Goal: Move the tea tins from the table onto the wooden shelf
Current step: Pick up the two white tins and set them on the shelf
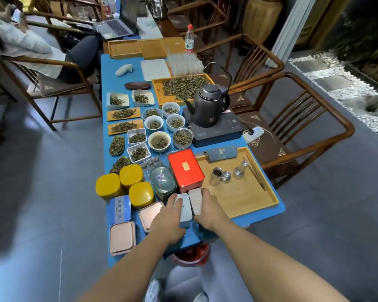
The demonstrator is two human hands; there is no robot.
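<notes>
Left hand (pixel 168 216) gripping pale tin (pixel 185 209), right hand (pixel 210 209) gripping its twin (pixel 195 201); tins side by side between hands, long axes running away. Shelf unseen (behind?). Red tin (pixel 186 168) just beyond fingertips.

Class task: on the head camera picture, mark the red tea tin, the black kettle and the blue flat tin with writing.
red tea tin (pixel 185 168), head view, on its lid.
black kettle (pixel 207 105), head view, on its body.
blue flat tin (pixel 119 209), head view, on its labelled lid.

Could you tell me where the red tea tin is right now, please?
In the head view, the red tea tin stands near the table's front, between the dark green tin and the wooden tray.
</notes>
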